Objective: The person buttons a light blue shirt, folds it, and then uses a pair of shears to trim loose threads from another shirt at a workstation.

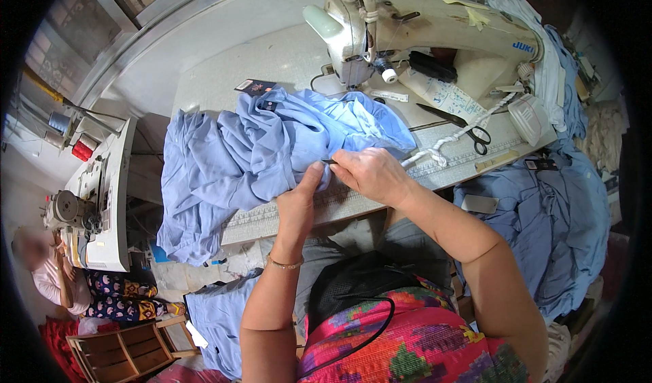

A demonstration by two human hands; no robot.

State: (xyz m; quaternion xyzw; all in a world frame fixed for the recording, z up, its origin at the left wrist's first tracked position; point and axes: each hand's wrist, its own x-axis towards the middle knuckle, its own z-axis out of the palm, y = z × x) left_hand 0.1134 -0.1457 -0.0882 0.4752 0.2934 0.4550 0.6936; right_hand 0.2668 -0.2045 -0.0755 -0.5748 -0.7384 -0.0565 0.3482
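A crumpled light blue garment (238, 159) lies over the front of the sewing table, its left side hanging off the edge. At its near edge my left hand (302, 196) is closed, thumb pressed on the cloth. Right beside it, my right hand (373, 176) pinches a small dark, slim thing (329, 161) against the garment; its kind is too hidden to tell. The two hands nearly touch. A dark printed tag (255, 86) lies at the garment's far edge. Behind the cloth stands the off-white sewing machine (353, 50).
Black-handled scissors (479, 138) and a knotted white cord (438, 151) lie to the right on the table (272, 216). A white box (530, 118) stands near its right end. More blue garments (543, 227) are heaped at right. Another person (58, 281) sits at far left by a second machine (71, 208).
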